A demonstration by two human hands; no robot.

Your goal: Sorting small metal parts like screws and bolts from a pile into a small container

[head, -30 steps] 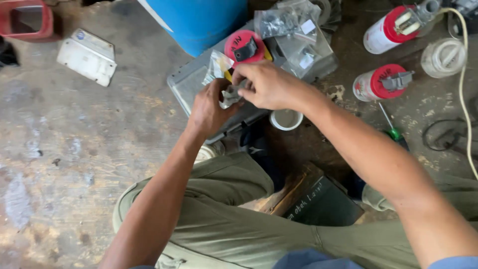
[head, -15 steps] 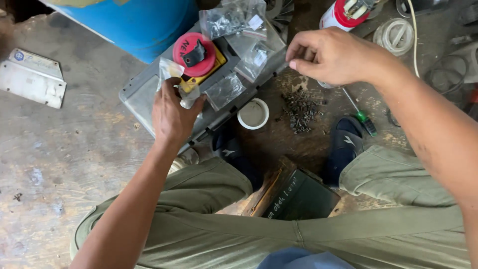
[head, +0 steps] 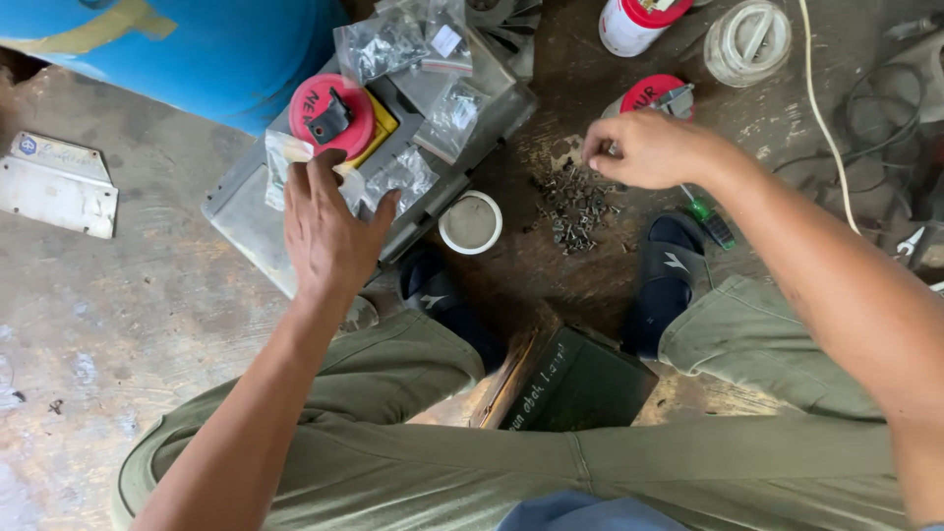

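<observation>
Floor (head: 118,324) of stained concrete, carrying all items below. Blue drum (head: 197,44), large, at the upper left, standing just behind the grey metal case. Grey metal case (head: 241,211), flat, tilted across the floor, bearing several clear plastic bags (head: 393,44) of small hardware and a round red knob unit (head: 331,115) on a yellow base. Dark box (head: 575,379), between the person's legs, near the lower centre. Grey metal bracket plate (head: 59,182), at the far left, well apart from the case. Pair of dark sandals (head: 669,280), one below each side of the scattered hardware. Red-capped white can (head: 634,22), top centre, with a second red-topped can (head: 651,93) just beside the right hand. Round clear container (head: 749,39), upper right, near a white cable (head: 826,128). Small white cup (head: 470,222), just beside the case's lower corner. Left hand (head: 329,231), fingers spread and flat, resting on a clear bag at the near edge of the case, not closed around anything. Right hand (head: 654,149), fingertips pressed together over the pile of small dark screws (head: 570,202), pinching something too small to make out. Green-handled screwdriver (head: 710,221), just right of the screws, partly under the right wrist.
</observation>
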